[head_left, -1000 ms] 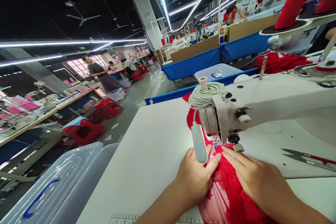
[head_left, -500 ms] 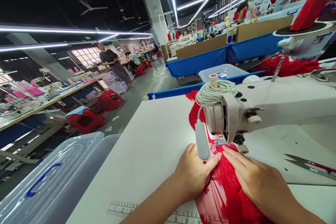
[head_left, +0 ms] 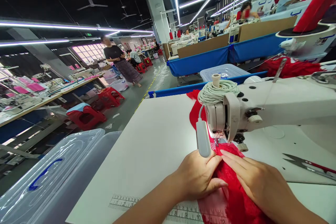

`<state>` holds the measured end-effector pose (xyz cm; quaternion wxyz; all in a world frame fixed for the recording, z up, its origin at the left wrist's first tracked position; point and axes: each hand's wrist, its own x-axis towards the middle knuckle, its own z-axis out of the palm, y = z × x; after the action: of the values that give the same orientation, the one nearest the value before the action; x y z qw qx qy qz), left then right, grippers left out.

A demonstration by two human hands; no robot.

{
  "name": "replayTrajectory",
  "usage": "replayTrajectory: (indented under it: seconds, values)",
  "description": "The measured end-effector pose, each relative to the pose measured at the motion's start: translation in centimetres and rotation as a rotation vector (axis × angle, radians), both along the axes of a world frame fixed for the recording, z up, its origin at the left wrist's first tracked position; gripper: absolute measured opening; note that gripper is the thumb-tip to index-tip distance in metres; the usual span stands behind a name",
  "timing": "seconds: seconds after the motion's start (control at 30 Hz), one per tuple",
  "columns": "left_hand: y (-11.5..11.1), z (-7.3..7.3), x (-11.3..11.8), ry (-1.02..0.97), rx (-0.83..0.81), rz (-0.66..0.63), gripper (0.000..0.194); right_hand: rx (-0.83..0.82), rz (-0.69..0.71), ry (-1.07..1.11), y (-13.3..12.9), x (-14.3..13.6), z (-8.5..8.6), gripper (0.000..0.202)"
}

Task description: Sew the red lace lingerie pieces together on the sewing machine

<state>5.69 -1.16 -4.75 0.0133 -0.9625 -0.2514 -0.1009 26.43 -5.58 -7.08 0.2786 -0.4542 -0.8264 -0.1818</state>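
Red lace fabric with a sheer part lies under the needle area of a white sewing machine. My left hand is closed on the fabric's left edge just before the presser foot, its thumb apart from the index finger. On the right, my right hand rests flat on the fabric with its fingers stretched out, their tips near my left fingertips. A small grey lamp hangs in front of the machine head and hides part of my left fingers. More red fabric lies behind the needle.
Thread snips lie on the machine bed at right. A printed ruler scale crosses the table front. Lidded plastic bins stand at the left. A red thread cone stands at upper right. Other people work behind; one person stands in the aisle.
My left hand has shifted slightly toward me, and its thumb has moved down away from the index finger. The fabric near it has shifted. The person in the aisle has moved slightly right.
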Motion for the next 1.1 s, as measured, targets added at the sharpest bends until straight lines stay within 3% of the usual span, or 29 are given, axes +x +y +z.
replayTrajectory:
  seconds: [0.33, 1.1]
  values:
    - [-0.4, -0.7, -0.4, -0.061, 0.192, -0.005, 0.076, 0.017, -0.011, -0.017, 0.0, 0.1, 0.0, 0.048]
    - [-0.2, -1.2, -0.3, -0.12, 0.249, 0.028, 0.075, -0.195, -0.015, 0.03, 0.2, 1.0, -1.9, 0.054]
